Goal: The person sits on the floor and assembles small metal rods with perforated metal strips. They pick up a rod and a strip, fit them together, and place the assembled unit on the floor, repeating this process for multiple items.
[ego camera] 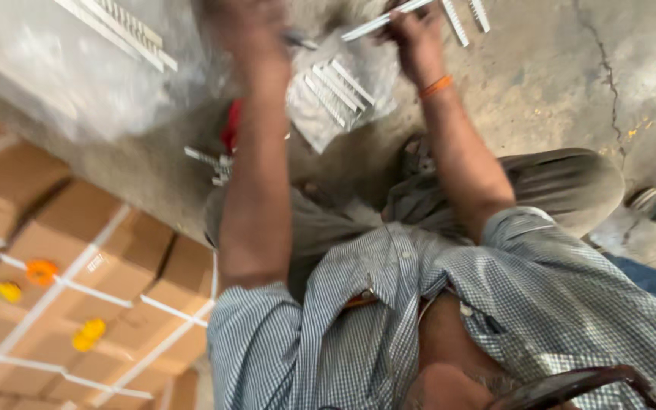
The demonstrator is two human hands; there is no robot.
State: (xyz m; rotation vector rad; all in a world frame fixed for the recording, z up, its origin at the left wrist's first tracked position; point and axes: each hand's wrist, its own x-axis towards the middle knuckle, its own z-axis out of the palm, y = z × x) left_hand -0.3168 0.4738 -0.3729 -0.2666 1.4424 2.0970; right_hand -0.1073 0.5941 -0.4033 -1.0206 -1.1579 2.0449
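Cracked grey concrete floor (540, 68); strapped cardboard boxes (77, 288) stacked near left; right hand (411, 34) grips a white toothed strip (377, 21) at far centre, left hand (248, 30) blurred, grip unreadable, above a clear bag of strips (339, 95).

Your left hand (248, 30) and right hand (411, 34) reach forward over the floor (556, 83). Between them, a plastic sheet (339, 95) lies on the floor with slotted strips (337, 89) on it. Strapped cartons (77, 288) stack at your left.
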